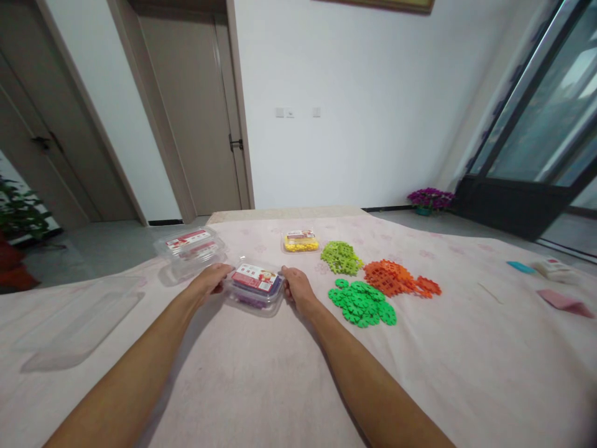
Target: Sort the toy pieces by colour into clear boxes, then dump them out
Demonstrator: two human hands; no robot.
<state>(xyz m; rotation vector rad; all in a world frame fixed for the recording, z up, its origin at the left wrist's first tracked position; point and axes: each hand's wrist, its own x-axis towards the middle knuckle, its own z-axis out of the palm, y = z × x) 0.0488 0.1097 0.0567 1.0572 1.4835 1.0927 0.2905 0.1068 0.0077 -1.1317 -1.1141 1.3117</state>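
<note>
Between my two hands is a clear plastic box (255, 287) with a red and white label on its lid and purple pieces inside. My left hand (212, 280) grips its left edge, and my right hand (297, 290) closes on the right edge. Behind it stands a similar box (300, 241) with yellow pieces. To the right lie loose piles of light green pieces (340, 257), orange pieces (389, 277) and bright green notched discs (362, 303). Stacked clear boxes (192, 246) with labelled lids sit beyond my left hand.
A large clear plastic container (84, 317) lies at the left of the pink-white cloth (261, 392). Far right are a blue item (521, 267), a white packet (555, 270) and a pink cloth piece (565, 302). A thin stick-like item (490, 293) lies nearer.
</note>
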